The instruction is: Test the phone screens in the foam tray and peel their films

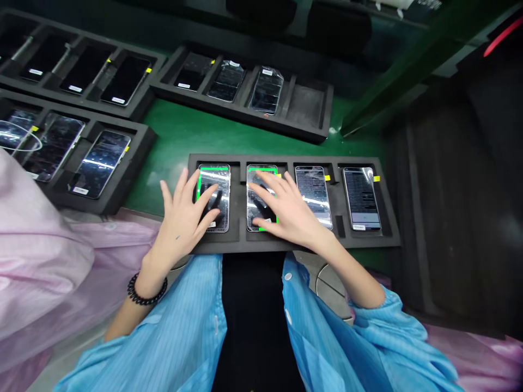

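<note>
Left hand (183,212) open, fingers spread over leftmost phone (218,209) in near tray (241,242). Right hand (286,209) likewise over second phone (255,209). Hands apart; fingertip contact unclear.

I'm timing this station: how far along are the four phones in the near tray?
Partly done, it seems. The leftmost phone and second phone have some green edges; left hand and right hand are over them. Their uncoloured edge grids look left to do. The third phone and fourth phone show text: finished or waiting, I can't tell.
</note>
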A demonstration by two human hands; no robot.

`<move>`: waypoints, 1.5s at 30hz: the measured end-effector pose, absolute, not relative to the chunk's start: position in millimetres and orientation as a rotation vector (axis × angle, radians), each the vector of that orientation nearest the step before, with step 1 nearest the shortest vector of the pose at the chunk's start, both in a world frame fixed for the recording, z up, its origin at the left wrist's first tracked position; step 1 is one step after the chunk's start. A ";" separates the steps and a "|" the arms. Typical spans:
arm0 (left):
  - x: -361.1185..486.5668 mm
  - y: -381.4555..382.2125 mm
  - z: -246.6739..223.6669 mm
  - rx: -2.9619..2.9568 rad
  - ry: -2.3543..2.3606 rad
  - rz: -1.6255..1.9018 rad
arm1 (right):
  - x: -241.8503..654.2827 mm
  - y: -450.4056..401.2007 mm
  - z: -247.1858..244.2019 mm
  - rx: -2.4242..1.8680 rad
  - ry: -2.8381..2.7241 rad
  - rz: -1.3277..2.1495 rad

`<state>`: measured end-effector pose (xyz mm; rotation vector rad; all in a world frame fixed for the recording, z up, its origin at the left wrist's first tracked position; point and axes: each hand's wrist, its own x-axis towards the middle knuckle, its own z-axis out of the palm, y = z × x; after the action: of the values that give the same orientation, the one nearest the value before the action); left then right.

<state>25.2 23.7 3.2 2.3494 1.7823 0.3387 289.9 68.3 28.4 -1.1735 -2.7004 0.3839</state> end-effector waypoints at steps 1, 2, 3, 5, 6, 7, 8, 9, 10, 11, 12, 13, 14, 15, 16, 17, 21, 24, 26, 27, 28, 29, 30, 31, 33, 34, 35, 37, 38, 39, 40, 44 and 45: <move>29.0 31.6 2.6 2.346 1.789 0.317 | 290.7 72.6 28.1 -1.247 -2.658 0.340; 32.4 39.6 1.9 2.349 1.796 0.299 | 290.7 77.3 28.0 -1.318 -2.621 0.285; 35.4 47.3 1.1 2.358 1.801 0.286 | 290.0 82.0 28.0 -1.372 -2.601 0.233; 39.7 60.2 -1.0 2.387 1.800 0.266 | 285.9 90.7 28.0 -1.406 -2.618 0.172; 40.9 65.2 -2.3 2.406 1.799 0.262 | 282.9 94.5 27.6 -1.401 -2.641 0.161; 41.6 69.0 -3.7 2.424 1.797 0.260 | 279.6 97.9 26.9 -1.391 -2.664 0.153; 41.8 71.9 -5.2 2.440 1.796 0.260 | 276.1 100.9 25.6 -1.382 -2.683 0.147; 41.6 74.0 -6.9 2.454 1.799 0.265 | 272.8 103.6 23.8 -1.373 -2.696 0.137; 41.3 75.5 -8.5 2.463 1.801 0.269 | 269.9 105.8 21.6 -1.363 -2.705 0.127; 40.9 76.5 -9.8 2.470 1.802 0.274 | 267.4 107.6 19.3 -1.352 -2.712 0.117; 40.6 77.0 -10.9 2.475 1.799 0.277 | 265.5 108.7 17.1 -1.341 -2.718 0.109; 40.4 77.1 -11.4 2.480 1.793 0.280 | 264.2 109.2 15.2 -1.331 -2.723 0.105; 40.4 76.9 -11.5 2.485 1.786 0.284 | 263.5 108.8 13.9 -1.325 -2.728 0.105; 40.6 76.3 -11.0 2.490 1.777 0.287 | 263.2 107.8 13.2 -1.322 -2.731 0.106; 40.9 75.5 -10.0 2.496 1.767 0.289 | 263.3 106.4 13.2 -1.318 -2.734 0.108; 41.3 74.8 -8.8 2.501 1.758 0.292 | 263.7 104.8 13.7 -1.311 -2.734 0.111; 42.8 75.8 -3.9 2.491 1.726 0.329 | 264.7 103.1 16.8 -1.280 -2.720 0.122; 43.9 80.8 -3.5 2.460 1.734 0.357 | 263.3 108.0 16.7 -1.330 -2.706 0.122; 44.4 82.3 -4.0 2.452 1.742 0.345 | 262.3 110.1 16.0 -1.346 -2.712 0.115; 44.6 81.9 -4.1 2.453 1.742 0.337 | 262.1 109.9 15.8 -1.340 -2.719 0.108; 44.6 80.7 -4.0 2.454 1.739 0.331 | 262.0 109.0 15.8 -1.325 -2.726 0.100; 44.6 78.9 -3.7 2.456 1.733 0.330 | 262.2 107.5 16.0 -1.311 -2.731 0.092; 44.5 77.1 -3.4 2.457 1.727 0.335 | 262.4 105.9 16.3 -1.299 -2.735 0.088; 44.3 75.5 -3.1 2.457 1.724 0.344 | 262.6 104.5 16.7 -1.292 -2.735 0.089; 44.0 74.5 -2.9 2.454 1.723 0.357 | 262.8 103.6 17.1 -1.293 -2.726 0.099; 43.9 75.2 -3.2 2.448 1.727 0.357 | 262.7 104.2 17.1 -1.302 -2.719 0.108; 43.8 76.5 -3.6 2.440 1.732 0.351 | 262.5 105.4 16.8 -1.312 -2.713 0.120; 43.7 79.5 -4.8 2.425 1.736 0.331 | 262.1 108.2 15.9 -1.332 -2.708 0.139; 43.7 80.5 -5.3 2.424 1.735 0.322 | 262.0 109.3 15.4 -1.336 -2.711 0.139; 43.7 80.8 -5.7 2.426 1.731 0.317 | 262.0 109.8 14.8 -1.330 -2.715 0.130; 43.6 80.5 -6.0 2.430 1.725 0.316 | 262.1 109.8 14.4 -1.318 -2.719 0.114; 43.7 76.1 -5.5 2.431 1.716 0.330 | 262.1 108.9 12.9 -1.282 -2.723 0.065; 43.9 75.4 -5.2 2.429 1.716 0.328 | 261.9 109.6 12.6 -1.286 -2.720 0.068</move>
<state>43.9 75.4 -5.2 2.4294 1.7162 0.3281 261.9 109.6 12.6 -1.2857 -2.7195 0.0679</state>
